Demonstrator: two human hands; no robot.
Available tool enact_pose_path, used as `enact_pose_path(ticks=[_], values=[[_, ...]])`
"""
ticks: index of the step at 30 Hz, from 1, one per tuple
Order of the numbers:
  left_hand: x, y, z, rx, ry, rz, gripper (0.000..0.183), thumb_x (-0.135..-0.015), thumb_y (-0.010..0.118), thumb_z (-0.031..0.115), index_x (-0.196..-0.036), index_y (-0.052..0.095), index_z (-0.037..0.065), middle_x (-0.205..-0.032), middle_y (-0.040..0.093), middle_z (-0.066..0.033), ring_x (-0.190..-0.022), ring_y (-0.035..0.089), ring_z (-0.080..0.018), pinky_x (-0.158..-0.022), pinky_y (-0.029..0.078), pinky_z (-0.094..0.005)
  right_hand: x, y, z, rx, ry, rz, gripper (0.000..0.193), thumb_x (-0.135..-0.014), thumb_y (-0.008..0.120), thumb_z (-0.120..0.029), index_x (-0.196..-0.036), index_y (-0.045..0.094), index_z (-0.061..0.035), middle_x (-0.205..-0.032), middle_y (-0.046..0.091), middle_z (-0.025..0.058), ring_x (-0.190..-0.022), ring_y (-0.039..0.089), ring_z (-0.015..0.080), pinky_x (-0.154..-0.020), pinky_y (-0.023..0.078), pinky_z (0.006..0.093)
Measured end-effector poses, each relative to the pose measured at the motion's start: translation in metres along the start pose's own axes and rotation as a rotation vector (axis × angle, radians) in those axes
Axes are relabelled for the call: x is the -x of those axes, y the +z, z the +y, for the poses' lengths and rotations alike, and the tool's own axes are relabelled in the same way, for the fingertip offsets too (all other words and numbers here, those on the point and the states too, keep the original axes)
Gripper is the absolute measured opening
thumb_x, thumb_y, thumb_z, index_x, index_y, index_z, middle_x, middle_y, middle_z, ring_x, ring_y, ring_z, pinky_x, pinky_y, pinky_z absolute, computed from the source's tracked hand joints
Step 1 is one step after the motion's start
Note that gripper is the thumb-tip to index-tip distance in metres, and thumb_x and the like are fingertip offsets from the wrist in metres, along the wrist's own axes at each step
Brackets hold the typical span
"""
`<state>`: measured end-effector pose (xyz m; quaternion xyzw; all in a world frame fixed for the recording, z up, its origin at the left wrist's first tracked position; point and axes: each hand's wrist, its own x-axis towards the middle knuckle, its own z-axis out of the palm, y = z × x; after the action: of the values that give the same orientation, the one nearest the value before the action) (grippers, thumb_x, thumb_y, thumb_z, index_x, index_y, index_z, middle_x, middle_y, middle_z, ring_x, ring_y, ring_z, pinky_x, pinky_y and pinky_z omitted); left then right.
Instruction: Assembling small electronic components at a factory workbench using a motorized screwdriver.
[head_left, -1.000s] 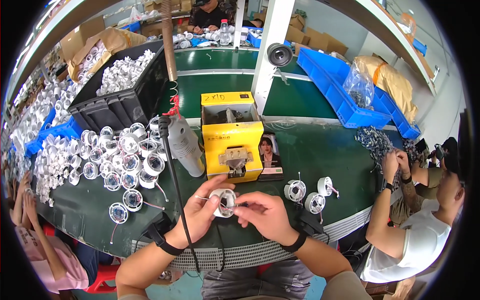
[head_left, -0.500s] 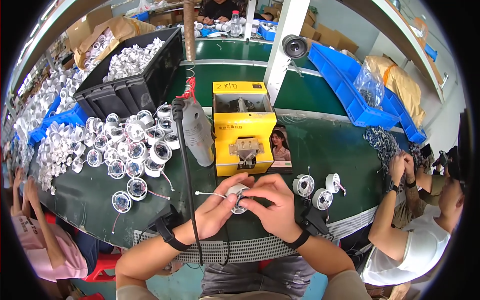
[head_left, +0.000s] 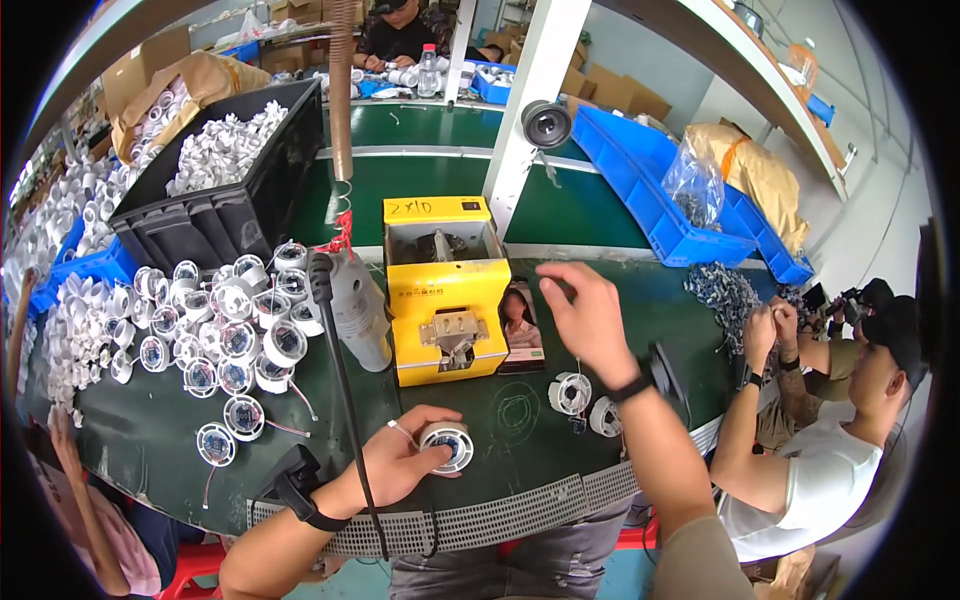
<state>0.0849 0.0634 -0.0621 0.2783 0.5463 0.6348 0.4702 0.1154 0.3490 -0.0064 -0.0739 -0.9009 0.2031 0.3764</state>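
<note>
One small round white lamp housing [head_left: 446, 443] pinned near the front edge of the green bench [head_left: 500, 470], left hand [head_left: 400, 462] with its grip closed round it, thumb on top. Dark ring in the middle, thin wire off the side. Right hand [head_left: 588, 310] up in the air, fingers spread, nothing held, just right of the yellow machine [head_left: 446, 300]. Bare green patch between housing and two more housings [head_left: 585, 402].
</note>
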Motion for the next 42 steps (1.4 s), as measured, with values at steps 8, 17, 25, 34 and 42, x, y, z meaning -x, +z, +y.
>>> enact_pose_path(ticks=[8,17,25,34,42], values=[[-0.005,-0.006,-0.009,0.17,-0.05,0.048,0.033,-0.088,0.051,-0.007,-0.12,0.045,0.001,-0.122,0.057,-0.0144,-0.109,0.058,-0.0225,-0.089,0.055,-0.0405,-0.033,0.052,0.099,-0.335,0.934,-0.494,0.036,-0.078,0.076,-0.036,-0.094,0.069,-0.0039,-0.082,0.061,0.0006,-0.071,0.057,0.0113,-0.06,0.049,0.0257],[-0.006,-0.004,-0.002,0.123,-0.119,0.055,0.033,-0.09,0.047,-0.005,-0.122,0.047,0.001,-0.121,0.057,-0.013,-0.101,0.063,-0.0262,-0.088,0.056,-0.0421,-0.027,0.058,0.098,-0.19,0.773,-0.372,0.034,-0.067,0.082,-0.031,-0.082,0.073,-0.0013,-0.069,0.067,0.0092,-0.052,0.06,0.0165,-0.053,0.051,0.0289],[-0.003,-0.003,-0.002,0.243,-0.137,0.159,0.031,-0.091,0.045,-0.003,-0.122,0.046,0.002,-0.118,0.057,-0.0129,-0.099,0.064,-0.0351,-0.084,0.057,-0.0472,-0.022,0.011,0.001,-0.271,0.508,0.003,0.035,-0.085,0.069,-0.032,-0.093,0.068,0.0027,-0.073,0.066,0.0061,-0.068,0.06,0.0118,-0.066,0.048,0.0267],[-0.002,0.001,0.012,0.337,0.131,0.323,0.037,-0.092,0.042,-0.003,-0.129,0.046,0.003,-0.117,0.058,-0.0129,-0.1,0.065,-0.0337,-0.087,0.057,-0.0458,0.093,0.015,-0.098,-0.39,0.132,-0.135,0.02,-0.08,0.072,-0.013,-0.095,0.064,-0.0021,-0.088,0.063,0.0129,-0.082,0.064,0.0268,-0.071,0.051,0.0324],[-0.004,0.001,0.003,0.296,0.039,0.235,0.037,-0.092,0.044,-0.003,-0.128,0.047,0.005,-0.119,0.057,-0.0127,-0.099,0.065,-0.034,-0.084,0.058,-0.0437,0.062,-0.009,-0.014,0.378,-0.01,-0.228,0.04,-0.083,0.068,-0.036,-0.112,0.066,-0.009,-0.128,0.052,0.0183,-0.125,0.04,0.0425,-0.105,0.033,0.051]])
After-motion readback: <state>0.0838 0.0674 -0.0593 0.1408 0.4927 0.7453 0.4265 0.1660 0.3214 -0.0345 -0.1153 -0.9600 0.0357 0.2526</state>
